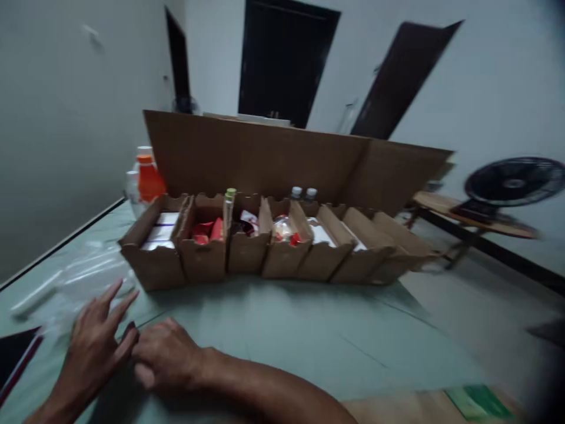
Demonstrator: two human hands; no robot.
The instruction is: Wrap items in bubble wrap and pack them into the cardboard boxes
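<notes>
My left hand [95,344] rests on the pale green table [282,330] at the lower left, fingers spread, near clear plastic bags [83,277]. My right hand [165,356] lies beside it, fingers curled and touching the left hand; what it holds, if anything, is hidden. Behind them stands a row of several brown cardboard bins [247,247] holding white packets, red items and a tube with a green cap [229,206]. The picture is blurred.
A tall cardboard sheet [282,159] stands behind the bins. An orange-capped bottle [148,176] is at the back left, two bottle caps [303,192] behind the bins. A black fan [512,182] on a wooden bench is at right. A dark object [15,353] lies at the left edge.
</notes>
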